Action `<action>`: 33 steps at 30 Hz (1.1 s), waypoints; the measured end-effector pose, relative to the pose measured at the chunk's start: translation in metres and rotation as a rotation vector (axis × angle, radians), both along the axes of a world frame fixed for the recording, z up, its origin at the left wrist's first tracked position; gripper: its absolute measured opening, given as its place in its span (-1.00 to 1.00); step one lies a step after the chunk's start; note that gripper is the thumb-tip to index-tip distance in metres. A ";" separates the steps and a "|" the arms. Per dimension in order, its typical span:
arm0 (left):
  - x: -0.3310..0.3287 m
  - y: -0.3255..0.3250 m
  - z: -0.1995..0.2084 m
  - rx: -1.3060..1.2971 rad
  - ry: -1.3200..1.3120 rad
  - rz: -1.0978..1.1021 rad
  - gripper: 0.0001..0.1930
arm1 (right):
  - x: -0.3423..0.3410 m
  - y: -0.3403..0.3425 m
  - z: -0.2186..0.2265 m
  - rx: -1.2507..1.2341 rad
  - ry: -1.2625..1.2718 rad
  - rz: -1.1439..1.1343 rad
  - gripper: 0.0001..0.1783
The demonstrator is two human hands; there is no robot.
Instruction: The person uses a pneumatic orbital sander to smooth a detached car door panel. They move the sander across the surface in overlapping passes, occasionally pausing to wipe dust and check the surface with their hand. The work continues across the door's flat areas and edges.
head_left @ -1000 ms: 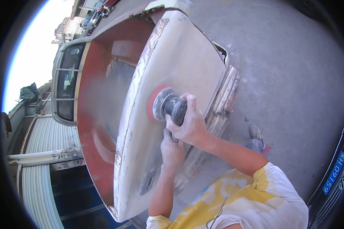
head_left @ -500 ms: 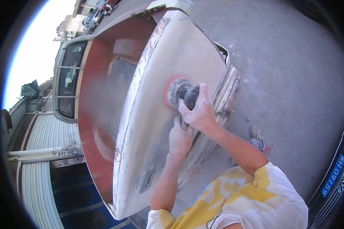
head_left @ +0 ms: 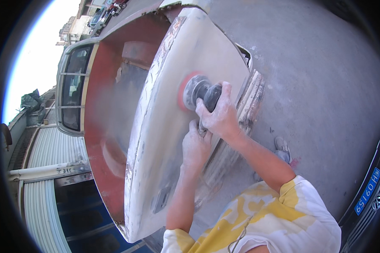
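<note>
Fingers [head_left: 223, 101] of the right hand [head_left: 218, 114] are clenched over the dark body of the sander [head_left: 200, 90], gripping it from above. Its round red pad [head_left: 182, 95] lies flat against the pale, dust-coated panel [head_left: 169, 139], in the upper middle of that panel's face. The left hand [head_left: 195, 145] sits just below the right one, its fingers wrapped round the rear stub of the sander near the right wrist. The panel stands on edge and leans, its worn rim flaking along the left side. Behind it is a red vehicle shell [head_left: 109, 109] with a window frame. Grey concrete floor [head_left: 316, 76] lies to the right, where a shoe [head_left: 283, 147] shows beyond the right forearm. A dark car bumper [head_left: 367, 198] with a blue plate sits at the lower right edge.
</note>
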State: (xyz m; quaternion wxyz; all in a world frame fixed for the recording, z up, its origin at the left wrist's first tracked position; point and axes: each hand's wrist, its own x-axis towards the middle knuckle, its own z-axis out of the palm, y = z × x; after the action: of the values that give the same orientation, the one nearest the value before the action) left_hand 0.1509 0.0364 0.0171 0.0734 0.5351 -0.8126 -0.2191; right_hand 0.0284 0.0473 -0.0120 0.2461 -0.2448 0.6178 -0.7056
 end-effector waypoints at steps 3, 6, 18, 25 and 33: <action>-0.001 0.000 0.000 0.092 -0.102 -0.039 -0.54 | -0.001 0.001 0.001 0.088 0.019 -0.034 -0.25; -0.002 0.002 0.000 0.118 -0.086 0.087 -0.54 | 0.000 0.003 0.002 -0.010 0.067 -0.009 -0.26; -0.040 -0.010 0.017 -0.054 -0.078 -0.075 -0.62 | -0.039 -0.016 0.007 0.044 0.047 -0.069 -0.29; -0.126 -0.057 0.041 -0.193 -0.113 -0.241 -0.53 | -0.134 -0.061 0.027 -0.088 0.052 -0.147 -0.35; -0.099 -0.030 0.024 0.066 -0.234 -0.099 -0.53 | -0.096 -0.031 0.008 0.116 -0.010 0.025 -0.28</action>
State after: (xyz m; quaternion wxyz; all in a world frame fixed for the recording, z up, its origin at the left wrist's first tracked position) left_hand 0.0521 0.0067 0.0407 -0.0503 0.5183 -0.8334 -0.1852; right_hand -0.0677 0.0166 -0.0043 0.2720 -0.2345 0.6531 -0.6668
